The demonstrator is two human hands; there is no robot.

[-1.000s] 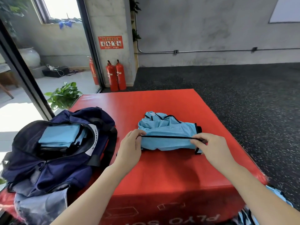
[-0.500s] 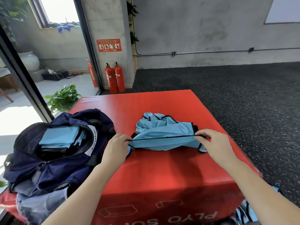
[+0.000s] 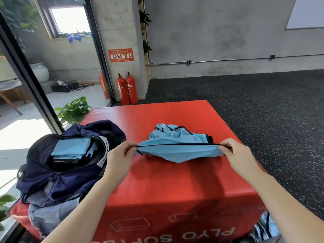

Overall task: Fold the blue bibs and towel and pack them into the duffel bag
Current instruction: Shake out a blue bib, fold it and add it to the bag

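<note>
A light blue bib (image 3: 177, 151) with black trim hangs stretched just above the red plyo box (image 3: 175, 186). My left hand (image 3: 121, 155) pinches its left end and my right hand (image 3: 235, 153) pinches its right end, pulling the black edge taut. The rest of the bib lies crumpled behind on the box. A navy duffel bag (image 3: 66, 165) sits open at the left, with folded blue cloth (image 3: 70, 149) inside it.
More blue fabric (image 3: 263, 228) hangs at the box's lower right corner. Two red fire extinguishers (image 3: 127, 88) stand by the pillar, and a potted plant (image 3: 73, 109) sits past the bag. Dark rubber flooring lies to the right.
Both hands moved apart and lifted the bib's front edge, stretching it wide and taut. The left hand shifted left toward the bag.
</note>
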